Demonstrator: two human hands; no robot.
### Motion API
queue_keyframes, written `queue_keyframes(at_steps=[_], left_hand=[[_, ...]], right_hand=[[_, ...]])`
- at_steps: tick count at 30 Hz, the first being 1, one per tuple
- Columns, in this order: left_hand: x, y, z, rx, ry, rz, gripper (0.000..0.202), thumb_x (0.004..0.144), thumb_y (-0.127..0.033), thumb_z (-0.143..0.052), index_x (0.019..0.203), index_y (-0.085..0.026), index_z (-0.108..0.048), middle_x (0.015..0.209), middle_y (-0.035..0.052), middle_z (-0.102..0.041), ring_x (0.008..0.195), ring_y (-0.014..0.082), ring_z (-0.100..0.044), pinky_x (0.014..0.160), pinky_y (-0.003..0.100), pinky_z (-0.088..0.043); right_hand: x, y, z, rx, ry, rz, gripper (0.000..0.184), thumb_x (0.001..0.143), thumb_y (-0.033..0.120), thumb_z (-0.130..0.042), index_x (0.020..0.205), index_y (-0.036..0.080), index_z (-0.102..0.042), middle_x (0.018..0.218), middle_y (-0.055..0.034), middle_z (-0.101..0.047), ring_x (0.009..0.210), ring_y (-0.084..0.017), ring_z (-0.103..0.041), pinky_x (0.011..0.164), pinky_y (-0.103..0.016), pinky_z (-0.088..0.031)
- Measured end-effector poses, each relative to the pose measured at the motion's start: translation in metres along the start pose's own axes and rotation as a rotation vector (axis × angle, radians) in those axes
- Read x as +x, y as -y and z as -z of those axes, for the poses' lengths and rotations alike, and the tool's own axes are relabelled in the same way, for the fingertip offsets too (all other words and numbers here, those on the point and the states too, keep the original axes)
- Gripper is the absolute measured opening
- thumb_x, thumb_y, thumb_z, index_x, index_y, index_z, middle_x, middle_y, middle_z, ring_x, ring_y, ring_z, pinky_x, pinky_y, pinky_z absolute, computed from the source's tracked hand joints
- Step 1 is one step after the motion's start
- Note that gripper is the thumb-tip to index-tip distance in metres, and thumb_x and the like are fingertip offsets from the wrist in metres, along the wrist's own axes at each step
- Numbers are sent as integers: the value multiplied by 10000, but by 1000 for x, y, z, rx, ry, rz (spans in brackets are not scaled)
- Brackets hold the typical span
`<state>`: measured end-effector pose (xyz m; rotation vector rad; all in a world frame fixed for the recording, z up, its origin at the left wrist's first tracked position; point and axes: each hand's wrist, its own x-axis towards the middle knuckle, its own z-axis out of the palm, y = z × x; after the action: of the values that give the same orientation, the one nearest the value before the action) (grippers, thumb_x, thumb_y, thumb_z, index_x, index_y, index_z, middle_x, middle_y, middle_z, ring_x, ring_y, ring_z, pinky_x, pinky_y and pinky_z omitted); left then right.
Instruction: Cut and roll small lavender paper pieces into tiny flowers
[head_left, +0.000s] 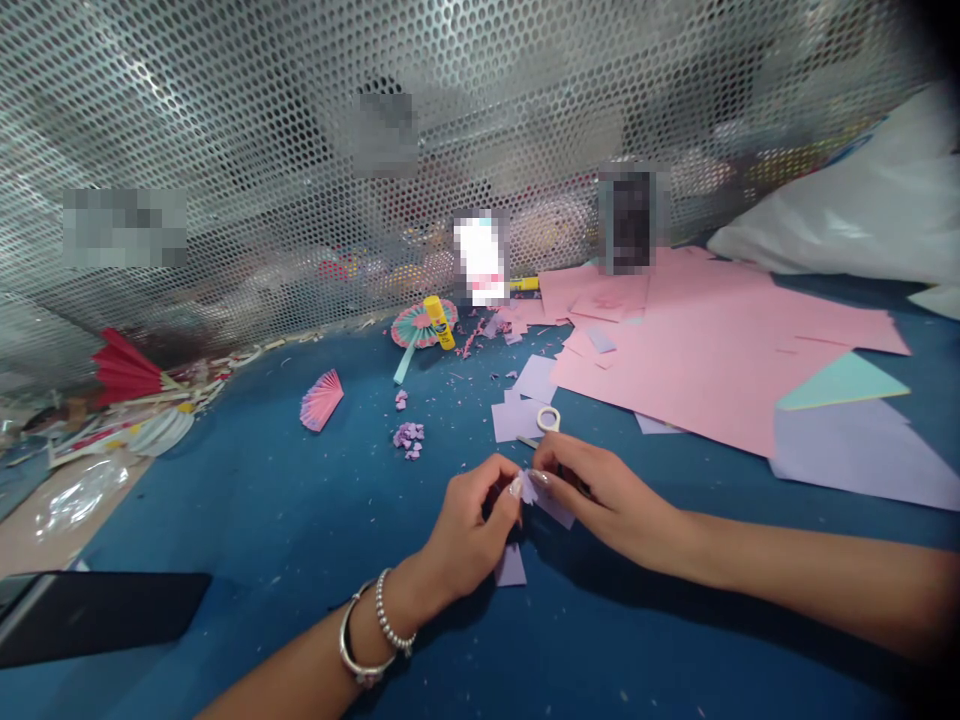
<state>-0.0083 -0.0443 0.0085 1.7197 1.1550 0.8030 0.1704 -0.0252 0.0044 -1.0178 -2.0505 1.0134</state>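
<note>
Between the fingertips of both hands is a small lilac paper piece (529,488) with a cut, petal-like edge. My left hand (480,515), with bracelets at the wrist, pinches its left side. Its right side is pinched by my right hand (600,490). Lilac paper pieces lie under the hands, one of them a small rectangle (511,567). Just beyond the right hand is a pair of scissors with a white handle ring (548,419), partly hidden by that hand. A small heap of lilac paper bits (409,438) lies to the left of them.
Large pink sheets (675,350) cover the back right, with lilac sheets (847,450) beside them. A yellow glue stick (439,323) rests on a round paper fan (412,326). A pink folded fan (322,401) lies left. A dark device (105,612) sits front left. Perforated metal mesh (300,150) stands behind.
</note>
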Motion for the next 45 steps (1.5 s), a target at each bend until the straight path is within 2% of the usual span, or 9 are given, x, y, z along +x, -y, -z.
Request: queue_keyframes(at_steps=[3, 6, 9, 14, 23, 29, 33, 40, 45], left_hand=[[3, 0, 1, -134, 17, 68, 234, 899, -309, -383, 758, -164, -502, 580, -35, -494, 541, 98, -463, 563, 212, -372], [5, 1, 2, -234, -9, 122, 239, 899, -319, -390, 749, -164, -494, 581, -41, -483, 546, 95, -455, 572, 213, -370], [6, 1, 2, -245, -10, 109, 231, 898, -308, -396, 740, -166, -486, 580, -44, -474, 549, 95, -443, 571, 214, -360], [5, 0, 2, -161, 11, 81, 239, 908, -311, -379, 764, -164, -501, 597, -35, -491, 567, 101, -463, 575, 217, -366], [5, 3, -4, -156, -16, 37, 135, 880, -275, -439, 966, -178, -476, 783, 12, -565, 669, 116, -530, 618, 234, -444], [6, 1, -6, -77, -50, 67, 300, 785, -340, -612, 989, -173, -470, 790, 17, -597, 648, 114, -542, 568, 215, -432], [6, 3, -7, -84, -124, 93, 345, 766, -353, -639, 1023, -178, -489, 819, 22, -602, 656, 118, -560, 562, 213, -450], [6, 6, -4, -41, -254, 20, 183, 769, -333, -641, 837, -163, -645, 902, 55, -645, 771, 158, -601, 584, 218, -479], [5, 6, -2, -46, -296, -3, 152, 778, -304, -638, 741, -159, -662, 924, 63, -657, 782, 162, -618, 542, 199, -470]], right_hand=[[-2, 1, 2, 45, -18, 23, 50, 889, 208, -439, 936, 200, -451, 791, -14, -534, 634, -123, -484, 579, -242, -415], [-4, 0, 3, 15, -14, 185, 243, 801, 103, -513, 1013, 211, -462, 945, -46, -522, 800, -151, -516, 698, -270, -447], [-4, -3, 3, -39, 19, 269, 289, 778, 48, -506, 1008, 222, -518, 1016, -56, -503, 931, -169, -511, 798, -290, -442], [-3, -7, 2, -9, -21, 220, 175, 871, 116, -453, 957, 225, -558, 952, -49, -562, 855, -145, -561, 758, -269, -467], [5, -5, 7, 132, -162, 106, 121, 860, 206, -515, 820, 229, -627, 885, -37, -618, 849, -169, -580, 771, -306, -471], [4, -8, 3, 232, -206, -87, 57, 822, 269, -565, 846, 220, -580, 832, -21, -620, 760, -159, -593, 660, -265, -486], [4, -10, 0, 262, -186, -123, 80, 803, 273, -588, 832, 216, -540, 798, -1, -595, 721, -142, -589, 641, -253, -486], [5, -10, -1, 275, -170, -112, 99, 803, 286, -591, 817, 213, -526, 820, -10, -591, 769, -152, -591, 682, -269, -494], [4, -11, -1, 217, -150, -117, 100, 819, 296, -572, 846, 218, -515, 773, -1, -585, 690, -141, -574, 625, -258, -477]])
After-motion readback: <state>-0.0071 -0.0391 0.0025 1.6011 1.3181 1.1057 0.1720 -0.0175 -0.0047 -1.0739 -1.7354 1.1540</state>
